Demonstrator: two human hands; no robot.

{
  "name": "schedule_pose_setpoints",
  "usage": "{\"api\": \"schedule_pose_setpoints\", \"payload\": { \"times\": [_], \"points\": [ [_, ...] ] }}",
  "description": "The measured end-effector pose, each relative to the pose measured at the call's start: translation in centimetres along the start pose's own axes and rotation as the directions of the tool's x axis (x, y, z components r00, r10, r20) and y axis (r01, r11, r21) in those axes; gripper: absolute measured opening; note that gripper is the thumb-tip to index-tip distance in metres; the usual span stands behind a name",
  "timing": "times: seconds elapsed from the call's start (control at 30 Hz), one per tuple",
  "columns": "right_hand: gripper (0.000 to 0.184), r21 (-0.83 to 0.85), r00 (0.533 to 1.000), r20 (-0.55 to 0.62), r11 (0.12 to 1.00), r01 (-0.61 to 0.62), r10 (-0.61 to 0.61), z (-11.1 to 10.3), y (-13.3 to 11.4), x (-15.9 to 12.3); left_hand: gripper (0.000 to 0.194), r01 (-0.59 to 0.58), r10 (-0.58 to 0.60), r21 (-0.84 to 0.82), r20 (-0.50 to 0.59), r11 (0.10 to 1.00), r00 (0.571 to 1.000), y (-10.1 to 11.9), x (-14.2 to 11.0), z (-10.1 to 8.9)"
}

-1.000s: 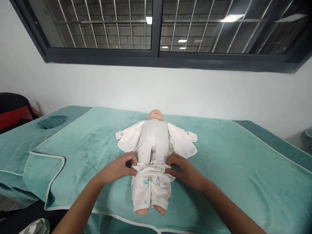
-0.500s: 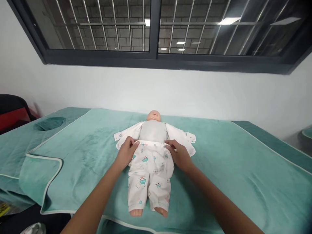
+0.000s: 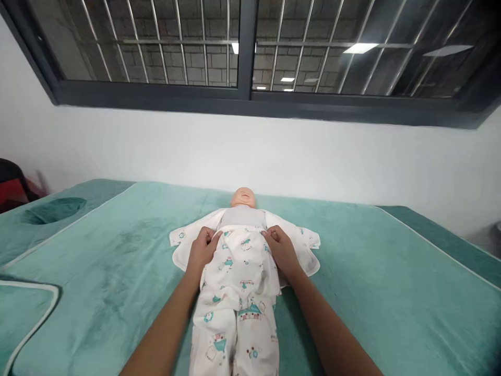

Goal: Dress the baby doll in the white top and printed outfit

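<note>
A baby doll lies on its back, its head toward the wall. White baby pants with small teal and pink prints cover its legs and reach up over the belly. At the left side of the waistband, my left hand pinches the cloth between thumb and fingers. My right hand grips the waistband on the opposite side. Beneath lies a white baby jacket, spread open, its sleeves stretched out to both sides. The doll's grey-white chest shows above the waistband. Its feet are out of view.
The doll rests on a bed with a teal plush cover. A face hole is in the bed at the left. Behind stands a white wall under a dark-framed window. A black and red object is at the far left.
Both hands have drawn the waistband farther up the doll's belly, covering more of the chest. The view has moved closer, and the feet have dropped out of the picture.
</note>
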State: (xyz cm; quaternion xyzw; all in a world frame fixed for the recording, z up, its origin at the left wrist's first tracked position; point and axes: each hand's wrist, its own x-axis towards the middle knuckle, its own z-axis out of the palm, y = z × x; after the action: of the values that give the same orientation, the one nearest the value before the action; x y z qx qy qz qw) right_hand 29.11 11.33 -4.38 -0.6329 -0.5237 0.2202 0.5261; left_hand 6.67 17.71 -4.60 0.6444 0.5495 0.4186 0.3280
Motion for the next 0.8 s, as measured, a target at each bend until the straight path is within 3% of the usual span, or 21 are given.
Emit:
{"api": "schedule_pose_setpoints", "payload": {
  "times": [0.2, 0.4, 0.57, 0.7, 0.8],
  "points": [
    [0.018, 0.089, 0.982, -0.017, 0.978, 0.191, -0.19, 0.0, -0.1, -0.1, 0.037, -0.033, 0.046, -0.234, 0.053, 0.972, 0.998, -0.1, 0.1, -0.3],
    [0.027, -0.022, 0.997, -0.079, 1.0, -0.005, 0.003, -0.8, -0.3, -1.0, 0.04, 0.174, -0.113, -0.266, 0.229, 0.948, 0.967, 0.3, -1.6, -2.1],
    [0.034, 0.068, 0.979, 0.18, 0.991, -0.113, 0.099, -2.2, 0.1, -1.2, 0.032, 0.319, -0.139, -0.372, 0.438, 0.872, 0.888, 1.2, -2.5, -3.7],
    [0.03, 0.219, 0.894, 0.426, 0.942, -0.254, 0.142, -3.8, 0.5, -1.2, 0.029, 0.377, -0.098, -0.368, 0.592, 0.85, 0.8, 1.9, -2.7, -4.5],
    [0.021, 0.25, 0.844, 0.523, 0.925, -0.285, 0.118, -4.6, 0.4, -1.4, 0.023, 0.382, -0.067, -0.365, 0.643, 0.849, 0.763, 2.0, -2.7, -4.9]
  ]
}}
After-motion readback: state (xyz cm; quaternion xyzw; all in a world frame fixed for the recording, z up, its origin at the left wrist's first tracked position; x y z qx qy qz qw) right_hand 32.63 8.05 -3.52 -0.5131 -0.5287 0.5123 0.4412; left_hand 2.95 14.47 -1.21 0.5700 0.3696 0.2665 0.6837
